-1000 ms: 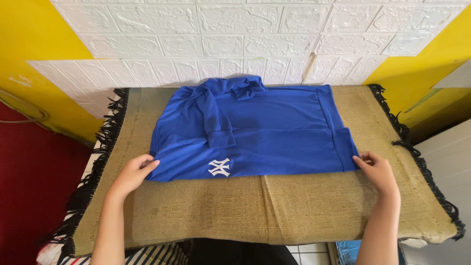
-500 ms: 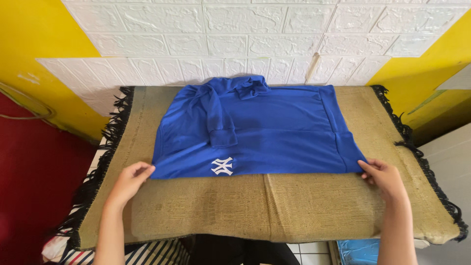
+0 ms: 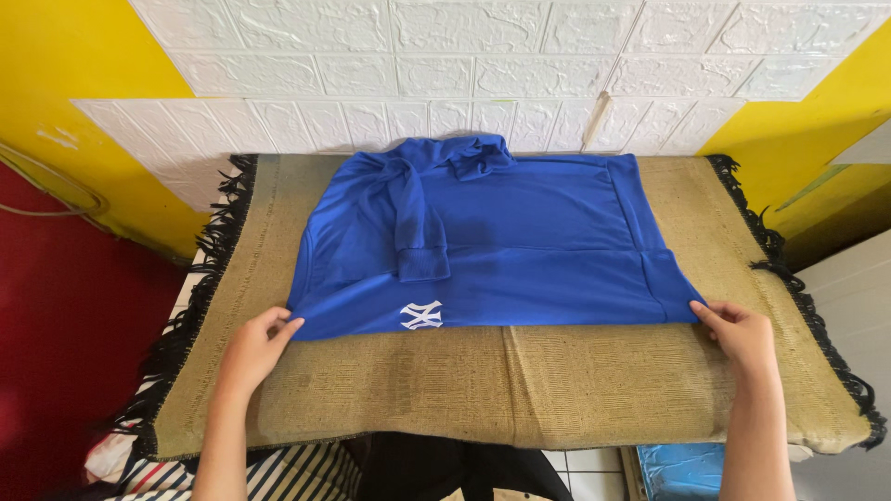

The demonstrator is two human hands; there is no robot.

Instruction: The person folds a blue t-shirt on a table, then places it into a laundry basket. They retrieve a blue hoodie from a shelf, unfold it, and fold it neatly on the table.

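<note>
Your left hand (image 3: 252, 348) rests on the woven mat (image 3: 483, 390) at the near left corner of the blue shirt (image 3: 520, 250). Its fingers (image 3: 278, 327) touch the shirt's edge; whether they pinch the fabric or merely press against it cannot be told from this angle.

The blue shirt lies flat across the middle of the mat, partly folded. One sleeve (image 3: 418, 232) is laid over the body, its cuff pointing toward you. A white emblem (image 3: 421, 315) sits near the front edge, left of centre. The collar is bunched at the far edge, close to the white brick wall (image 3: 483, 65).

Your right hand (image 3: 742, 336) is at the near right corner of the shirt. Its fingertips (image 3: 702, 311) close on the corner of the fabric.

The mat's black fringe (image 3: 789, 269) runs along both short sides.
</note>
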